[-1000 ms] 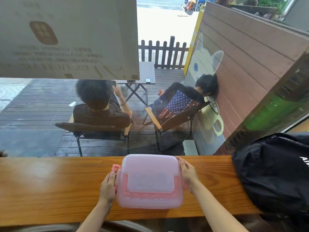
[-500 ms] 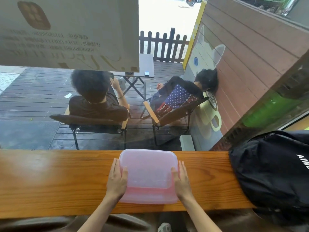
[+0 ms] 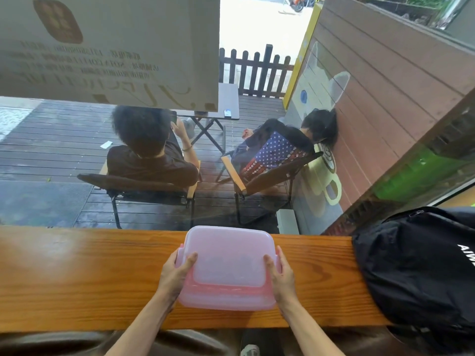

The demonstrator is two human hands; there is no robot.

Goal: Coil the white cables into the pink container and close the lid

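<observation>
The pink container (image 3: 227,295) rests on the wooden counter (image 3: 77,276) in front of me, covered by its translucent pink lid (image 3: 228,255). My left hand (image 3: 178,274) grips the container's left side, thumb lying on the lid. On the opposite side my right hand (image 3: 281,276) holds it the same way. The white cables are hidden; only a dim shadow shows through the lid.
A black backpack (image 3: 421,268) occupies the counter's right end, close to my right arm. A window pane rises directly behind the counter; outside, two people sit on folding chairs (image 3: 144,188) on a deck. The counter's left stretch is bare wood.
The side latches have folded in against the container. Both hands moved from the latches onto the lid's sides, thumbs on top. The view has tilted slightly downward.
</observation>
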